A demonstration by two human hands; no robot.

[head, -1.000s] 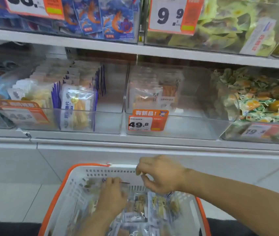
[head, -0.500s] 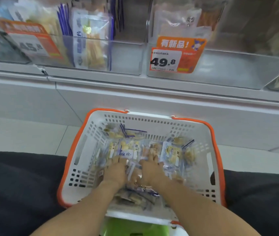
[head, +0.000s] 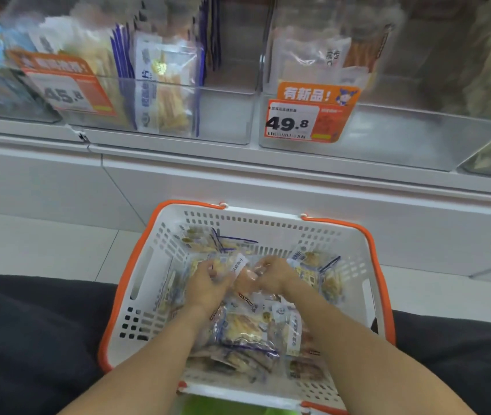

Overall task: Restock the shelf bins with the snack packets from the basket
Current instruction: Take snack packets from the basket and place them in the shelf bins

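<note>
While our left hand (head: 208, 284) and right hand (head: 271, 275) pinch a packet (head: 242, 272) together over the heap, the basket (head: 154, 265) remains nearly full; we judge restocking barely begun, with the bins (head: 226, 115) above still roomy.

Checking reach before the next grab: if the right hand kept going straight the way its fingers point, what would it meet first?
The right hand points left, so probably the left hand, both gripping snack packets in the basket; depth unclear.
</note>
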